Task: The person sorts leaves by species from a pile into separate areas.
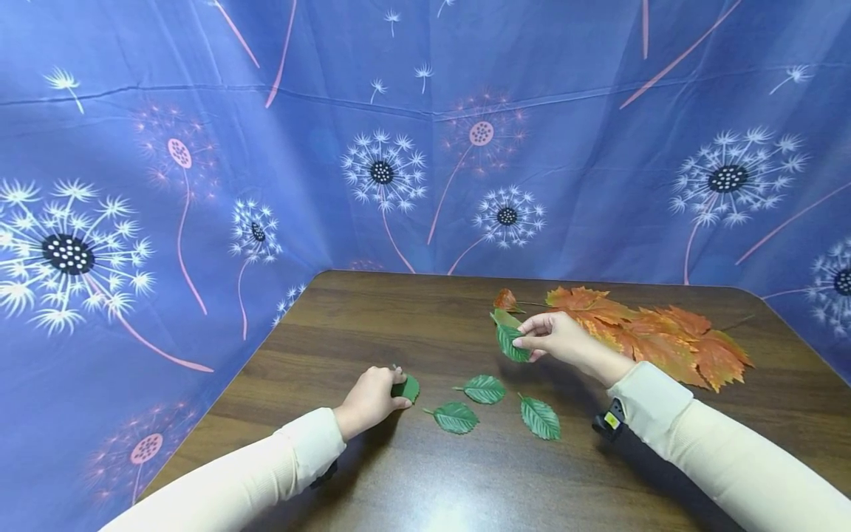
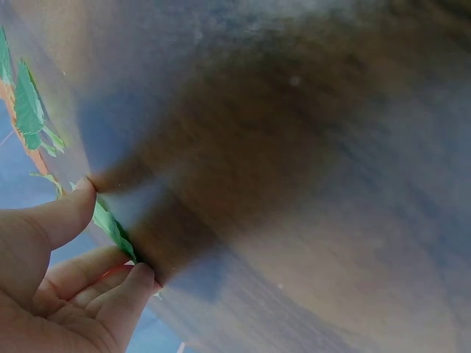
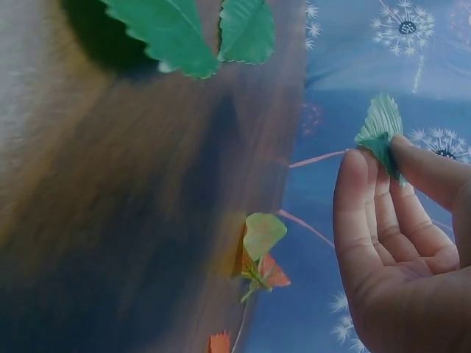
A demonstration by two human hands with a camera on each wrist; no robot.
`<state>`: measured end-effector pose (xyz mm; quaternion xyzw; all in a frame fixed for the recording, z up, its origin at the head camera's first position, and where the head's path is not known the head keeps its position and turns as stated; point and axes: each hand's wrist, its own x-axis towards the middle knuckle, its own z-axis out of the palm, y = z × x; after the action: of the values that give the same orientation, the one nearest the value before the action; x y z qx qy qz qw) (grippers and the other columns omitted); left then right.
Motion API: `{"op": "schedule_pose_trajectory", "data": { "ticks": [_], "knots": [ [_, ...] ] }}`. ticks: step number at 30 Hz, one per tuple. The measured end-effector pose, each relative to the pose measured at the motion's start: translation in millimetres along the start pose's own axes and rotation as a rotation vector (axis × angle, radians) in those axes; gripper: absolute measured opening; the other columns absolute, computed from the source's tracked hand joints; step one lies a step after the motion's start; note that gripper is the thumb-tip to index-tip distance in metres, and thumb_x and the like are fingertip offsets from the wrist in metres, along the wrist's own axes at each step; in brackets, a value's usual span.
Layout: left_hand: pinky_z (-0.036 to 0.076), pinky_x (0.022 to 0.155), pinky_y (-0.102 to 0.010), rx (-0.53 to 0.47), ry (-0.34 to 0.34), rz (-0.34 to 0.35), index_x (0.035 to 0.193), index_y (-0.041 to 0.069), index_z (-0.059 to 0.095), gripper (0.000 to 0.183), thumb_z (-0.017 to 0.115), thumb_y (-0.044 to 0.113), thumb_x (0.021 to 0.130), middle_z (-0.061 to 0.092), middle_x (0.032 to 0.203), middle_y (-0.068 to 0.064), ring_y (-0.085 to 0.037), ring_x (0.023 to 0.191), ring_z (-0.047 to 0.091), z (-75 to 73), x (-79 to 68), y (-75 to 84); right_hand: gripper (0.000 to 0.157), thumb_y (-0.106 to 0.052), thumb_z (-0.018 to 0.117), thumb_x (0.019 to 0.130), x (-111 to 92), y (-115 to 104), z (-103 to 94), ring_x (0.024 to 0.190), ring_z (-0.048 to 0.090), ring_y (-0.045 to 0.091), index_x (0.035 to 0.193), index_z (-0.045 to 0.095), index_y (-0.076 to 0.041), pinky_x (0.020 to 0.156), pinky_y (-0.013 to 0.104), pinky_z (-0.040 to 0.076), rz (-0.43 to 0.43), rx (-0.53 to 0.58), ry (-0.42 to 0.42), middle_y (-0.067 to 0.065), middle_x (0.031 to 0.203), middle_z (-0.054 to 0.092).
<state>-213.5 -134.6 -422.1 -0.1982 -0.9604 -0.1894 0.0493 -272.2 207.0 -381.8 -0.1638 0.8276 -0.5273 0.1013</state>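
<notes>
My right hand (image 1: 550, 334) is raised above the table and pinches a green leaf (image 1: 510, 343) between thumb and fingers. In the right wrist view, that serrated leaf (image 3: 380, 132) stands up from the fingertips. Low at the tabletop, my left hand (image 1: 372, 399) holds another green leaf (image 1: 408, 389), partly covered by the fingers. The left wrist view has this leaf (image 2: 112, 224) between the thumb and the fingers. Between the two hands, three more green leaves lie on the table: one upper (image 1: 484, 389), one lower left (image 1: 455, 417) and one right (image 1: 540, 418).
Orange maple leaves (image 1: 654, 336) are spread at the right of the brown wooden table (image 1: 372, 318), beyond the right forearm. A small orange leaf (image 1: 505, 299) and a yellow-green leaf (image 1: 507, 318) lie behind the right hand. Blue dandelion-patterned cloth (image 1: 425, 170) hangs around the table.
</notes>
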Motion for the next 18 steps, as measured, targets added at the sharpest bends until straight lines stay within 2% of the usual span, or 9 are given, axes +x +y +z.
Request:
{"op": "schedule_pose_trajectory", "data": {
  "ticks": [5,18],
  "knots": [
    [0.054,0.08,-0.04,-0.009,-0.011,-0.011,0.107,-0.002,0.072,0.039,0.082,0.017,0.076,0.069,0.113,-0.022,-0.035,0.101,0.068,-1.5,-0.8,1.6,0.031,-0.013,0.071,0.088,8.9,-2.5,2.6,0.065,0.068,0.018,0.105,0.062,0.011,0.075,0.051,0.056,-0.002,0.016,0.019,0.001,0.08,0.07],
    [0.054,0.075,-0.038,0.009,-0.005,-0.006,0.106,-0.002,0.072,0.038,0.082,0.017,0.075,0.07,0.11,-0.022,-0.032,0.095,0.069,-3.5,-2.1,4.7,0.029,-0.012,0.071,0.088,23.5,-3.8,4.0,0.064,0.067,0.014,0.104,0.062,0.01,0.075,0.05,0.057,0.025,0.02,0.042,-0.002,0.076,0.069]
  ]
}}
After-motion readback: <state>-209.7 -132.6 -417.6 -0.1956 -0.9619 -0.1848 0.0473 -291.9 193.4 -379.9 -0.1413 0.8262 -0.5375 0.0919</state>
